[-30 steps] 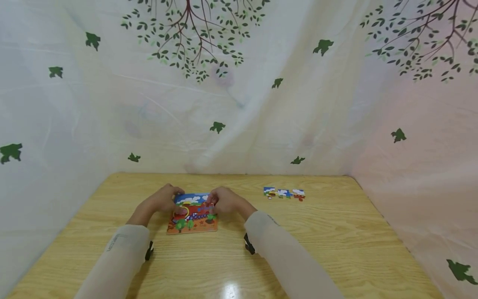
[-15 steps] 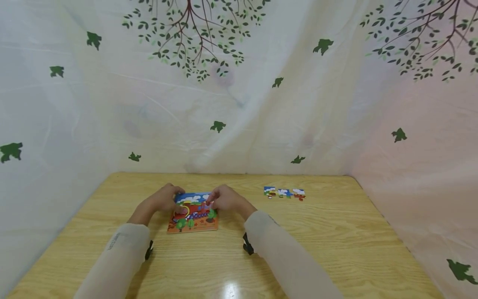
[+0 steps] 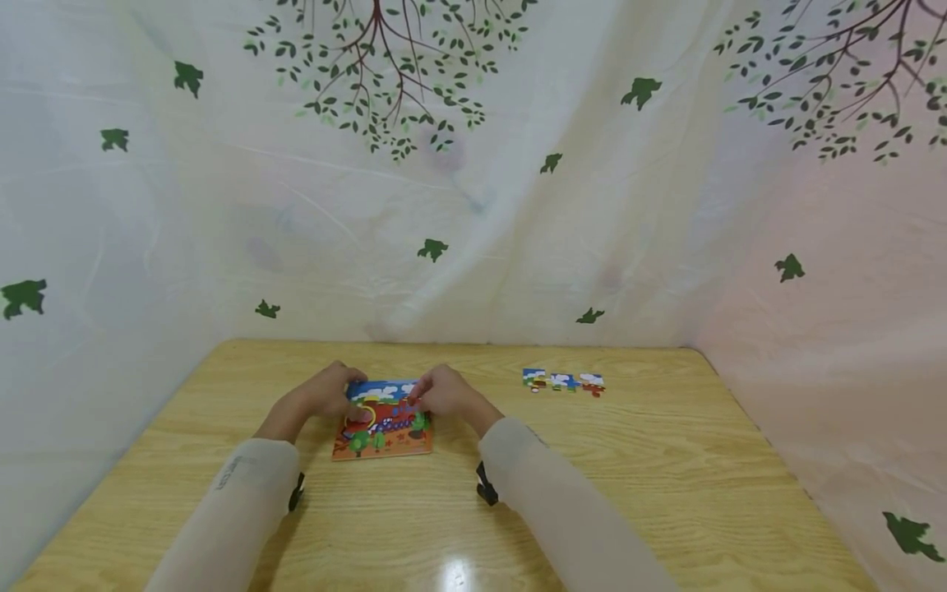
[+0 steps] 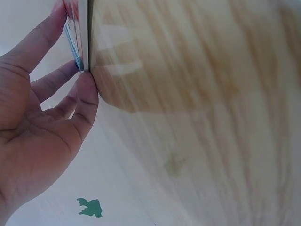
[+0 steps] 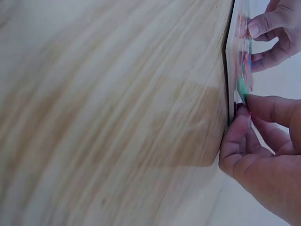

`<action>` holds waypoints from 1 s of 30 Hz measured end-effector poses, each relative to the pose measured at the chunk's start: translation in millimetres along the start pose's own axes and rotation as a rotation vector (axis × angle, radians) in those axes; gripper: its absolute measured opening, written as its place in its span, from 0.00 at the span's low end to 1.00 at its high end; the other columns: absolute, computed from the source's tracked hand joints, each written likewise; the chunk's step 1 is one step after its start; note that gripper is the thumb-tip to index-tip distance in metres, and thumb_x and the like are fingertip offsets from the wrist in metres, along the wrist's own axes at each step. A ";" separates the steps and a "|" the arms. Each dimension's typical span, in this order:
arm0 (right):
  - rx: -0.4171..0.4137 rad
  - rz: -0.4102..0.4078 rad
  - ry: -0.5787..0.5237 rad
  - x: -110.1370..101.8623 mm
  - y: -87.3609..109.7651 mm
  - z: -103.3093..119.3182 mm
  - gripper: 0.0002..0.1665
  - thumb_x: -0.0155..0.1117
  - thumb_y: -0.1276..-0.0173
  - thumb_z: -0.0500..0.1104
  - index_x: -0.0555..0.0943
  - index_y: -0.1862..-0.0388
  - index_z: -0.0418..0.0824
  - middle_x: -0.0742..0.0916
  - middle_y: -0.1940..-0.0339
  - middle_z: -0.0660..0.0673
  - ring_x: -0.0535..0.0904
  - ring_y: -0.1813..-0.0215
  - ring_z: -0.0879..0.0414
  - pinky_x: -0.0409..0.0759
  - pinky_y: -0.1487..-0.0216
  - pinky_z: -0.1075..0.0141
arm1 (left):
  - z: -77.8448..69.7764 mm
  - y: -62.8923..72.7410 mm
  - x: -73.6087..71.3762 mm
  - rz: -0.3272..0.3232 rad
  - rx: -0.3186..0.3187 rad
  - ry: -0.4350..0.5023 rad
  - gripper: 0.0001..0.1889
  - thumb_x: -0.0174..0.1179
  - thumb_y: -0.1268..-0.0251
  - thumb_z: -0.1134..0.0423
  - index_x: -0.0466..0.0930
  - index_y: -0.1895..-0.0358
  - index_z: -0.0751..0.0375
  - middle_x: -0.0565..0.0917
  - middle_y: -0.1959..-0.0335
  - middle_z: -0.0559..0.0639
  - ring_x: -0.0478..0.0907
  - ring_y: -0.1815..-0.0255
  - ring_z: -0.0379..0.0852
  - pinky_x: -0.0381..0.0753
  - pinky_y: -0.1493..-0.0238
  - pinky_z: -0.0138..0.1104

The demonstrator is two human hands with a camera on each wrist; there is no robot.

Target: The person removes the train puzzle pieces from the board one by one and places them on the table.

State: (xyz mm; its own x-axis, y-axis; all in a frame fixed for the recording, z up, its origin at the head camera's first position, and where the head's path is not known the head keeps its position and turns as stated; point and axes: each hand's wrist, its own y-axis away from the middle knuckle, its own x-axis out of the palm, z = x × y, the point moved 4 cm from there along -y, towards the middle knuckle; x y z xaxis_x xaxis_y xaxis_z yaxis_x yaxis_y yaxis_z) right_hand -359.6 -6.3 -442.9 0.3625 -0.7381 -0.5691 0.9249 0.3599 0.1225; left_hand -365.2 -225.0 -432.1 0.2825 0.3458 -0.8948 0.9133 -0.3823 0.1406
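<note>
A jigsaw puzzle [image 3: 385, 444] with a bright cartoon picture in a flat tray lies on the table, left of the middle. My left hand [image 3: 325, 393] holds its left side, thumb on the picture and fingers at the edge; the left wrist view shows these fingertips [image 4: 86, 84] against the tray's side. At the right side, my right hand [image 3: 447, 390] pinches a puzzle piece [image 5: 242, 89] with green on it between thumb and fingers. The right wrist view shows this piece tilted at the tray's edge, mostly covered by the fingers.
Several loose puzzle pieces [image 3: 562, 382], blue and white with some red, lie in a row farther right on the wooden table [image 3: 629, 477]. A pale curtain [image 3: 488, 271] with leaf prints hangs behind the table and along both sides.
The right hand's fingers have shifted slightly up and left at the puzzle's right side, and more of the green tree there shows. The left hand stays in place.
</note>
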 end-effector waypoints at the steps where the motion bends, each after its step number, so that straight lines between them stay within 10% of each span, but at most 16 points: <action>1: 0.007 -0.010 0.011 0.6 0.0 0.8 0.07 0.68 0.35 0.28 0.89 0.66 0.39 0.88 0.62 0.48 0.79 0.60 0.57 0.79 0.62 0.68 | -0.3 0.1 -0.4 0.001 0.001 -0.002 0.38 0.78 0.44 0.52 0.76 0.35 0.71 0.74 0.42 0.67 0.72 0.42 0.62 0.70 0.34 0.59; 18: -0.070 0.064 0.150 7.7 6.6 8.2 0.17 0.82 0.45 0.35 0.86 0.57 0.39 0.85 0.60 0.48 0.75 0.63 0.57 0.75 0.65 0.66 | -6.1 0.8 -3.2 0.025 -0.003 -0.011 0.37 0.77 0.42 0.53 0.75 0.34 0.71 0.75 0.42 0.67 0.72 0.41 0.63 0.69 0.34 0.60; 30: -0.084 0.051 0.230 3.4 8.1 7.2 0.20 0.80 0.41 0.37 0.88 0.49 0.38 0.89 0.52 0.47 0.81 0.51 0.55 0.81 0.47 0.61 | -3.4 -0.9 -1.5 0.024 -0.005 -0.021 0.38 0.78 0.44 0.51 0.76 0.34 0.71 0.75 0.41 0.68 0.71 0.40 0.63 0.69 0.33 0.60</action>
State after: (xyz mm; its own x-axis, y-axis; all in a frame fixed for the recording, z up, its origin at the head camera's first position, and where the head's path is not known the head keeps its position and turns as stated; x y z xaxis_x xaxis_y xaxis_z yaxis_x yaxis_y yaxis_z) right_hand -350.1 -10.0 -438.1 0.3640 -0.5719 -0.7351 0.8900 0.4463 0.0934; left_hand -365.5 -222.3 -429.5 0.2977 0.3186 -0.8999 0.9079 -0.3858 0.1638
